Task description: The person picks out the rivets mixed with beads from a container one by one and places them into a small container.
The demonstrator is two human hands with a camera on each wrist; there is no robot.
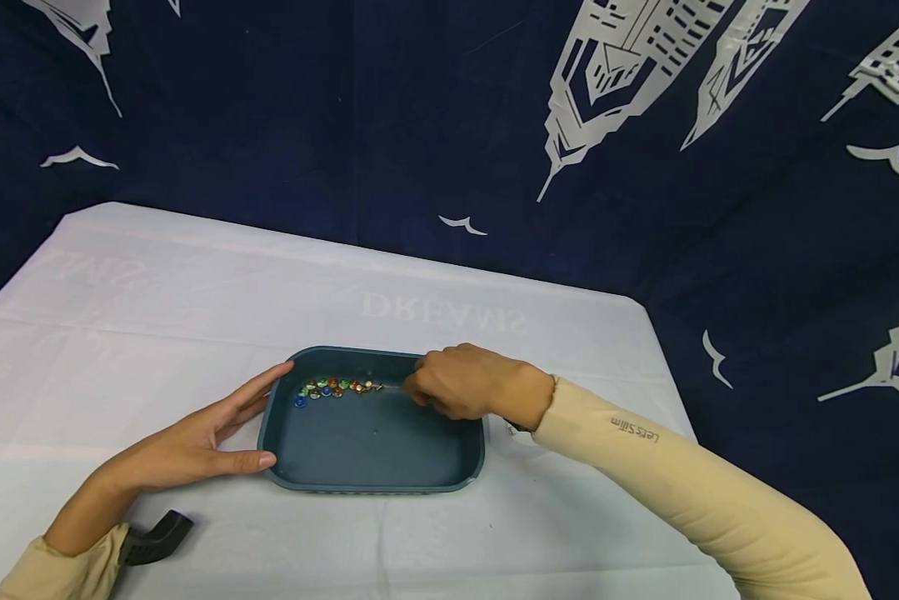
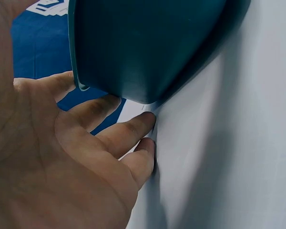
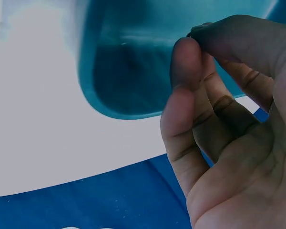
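A dark teal rectangular tray (image 1: 374, 454) lies on the white-covered table. Along its far side, small shiny beads (image 1: 337, 386) in blue, green, amber and gold form a loose double row from the left wall toward the middle. My left hand (image 1: 187, 437) is spread at the tray's left end, thumb at the near rim and index fingertip at the far corner. Over the tray's right half, my right hand (image 1: 464, 383) brings thumb and fingertips together on a tiny bead-like piece (image 3: 189, 35), mostly hidden by the fingers.
Partly behind the right wrist, a clear round object (image 1: 524, 442) stands beside the tray. A black wrist mount (image 1: 157, 537) juts from the left sleeve. White cloth (image 1: 269, 275) covers the table, and a dark blue printed curtain (image 1: 419, 125) hangs behind it.
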